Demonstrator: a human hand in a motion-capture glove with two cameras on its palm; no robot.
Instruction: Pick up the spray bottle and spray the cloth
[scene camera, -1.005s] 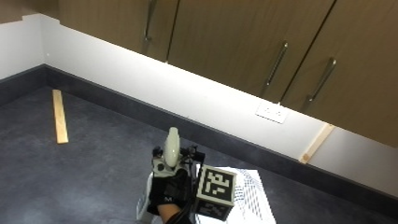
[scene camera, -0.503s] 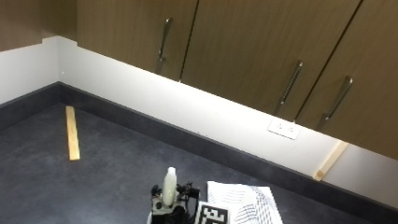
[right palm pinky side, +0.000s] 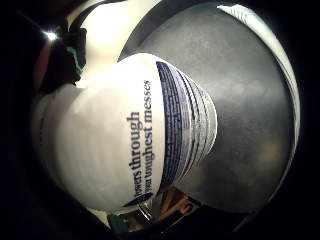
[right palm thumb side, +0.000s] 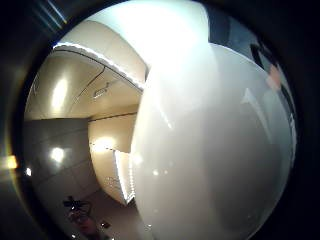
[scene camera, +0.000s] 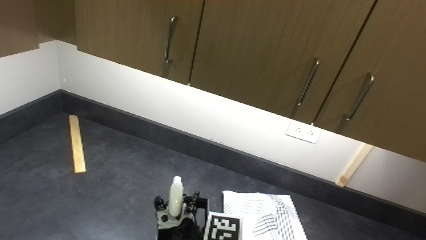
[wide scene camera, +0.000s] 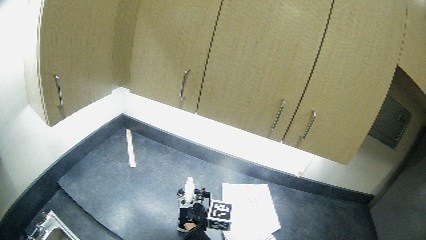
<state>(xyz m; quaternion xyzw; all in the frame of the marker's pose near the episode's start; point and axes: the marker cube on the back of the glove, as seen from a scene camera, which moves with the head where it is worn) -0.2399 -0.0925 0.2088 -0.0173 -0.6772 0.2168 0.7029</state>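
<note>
A white spray bottle (scene camera: 176, 195) stands upright above the dark worktop (scene camera: 100, 200), just left of the cloth. My gloved right hand (scene camera: 180, 229) grips the bottle's body from below; only the hand's top shows at the picture's lower edge. The white striped cloth (scene camera: 263, 215) lies flat on the worktop to the right of the hand. In the wide outside view the bottle (wide scene camera: 189, 189), hand (wide scene camera: 192, 216) and cloth (wide scene camera: 249, 210) stand the same way. The bottle's labelled body (right palm pinky side: 135, 145) fills the little finger side palm view, and its white wall (right palm thumb side: 210, 150) fills the thumb side palm view.
A wooden strip (scene camera: 78, 144) lies on the worktop at the far left. Another strip (scene camera: 353, 164) leans on the white back wall at the right. Cupboards with bar handles (scene camera: 305, 87) hang above. A sink corner (wide scene camera: 46, 230) shows at the near left.
The whole outside picture has shifted, so its camera moved. My hand still holds the bottle upright beside the cloth's left edge.
</note>
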